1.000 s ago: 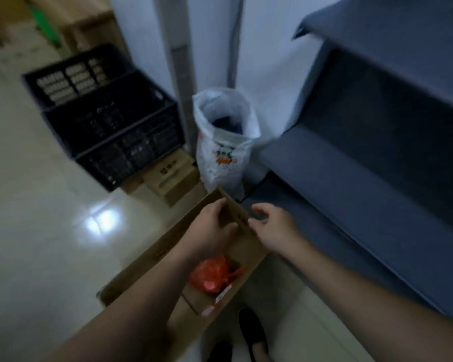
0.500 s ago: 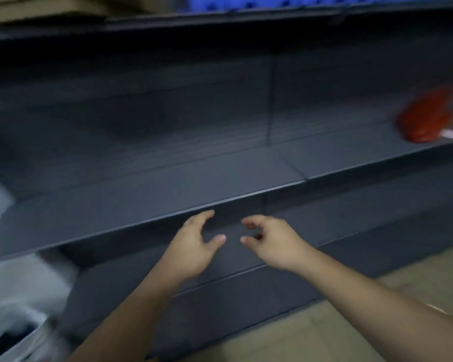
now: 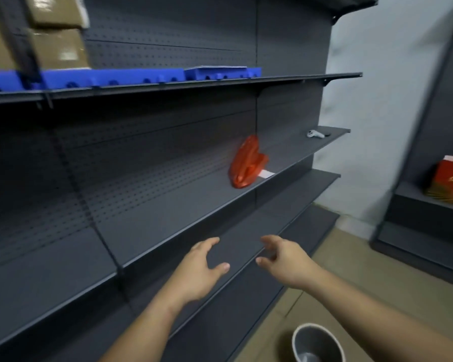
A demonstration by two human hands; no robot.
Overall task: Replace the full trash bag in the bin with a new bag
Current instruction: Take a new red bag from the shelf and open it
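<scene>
I see both hands out in front of a dark shelf (image 3: 168,205). My left hand (image 3: 199,267) is spread and empty, thumb apart from the fingers; my right hand (image 3: 285,259) is loosely curled, also holding nothing. A red bag (image 3: 246,163) lies on the shelf, leaning against the pegboard back, well beyond both hands. The bin (image 3: 317,343) stands on the floor at lower right, unlined as far as I can tell.

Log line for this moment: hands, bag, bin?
left hand: open, empty | right hand: open, empty | red bag: on shelf | bin: on floor, unlined
</scene>
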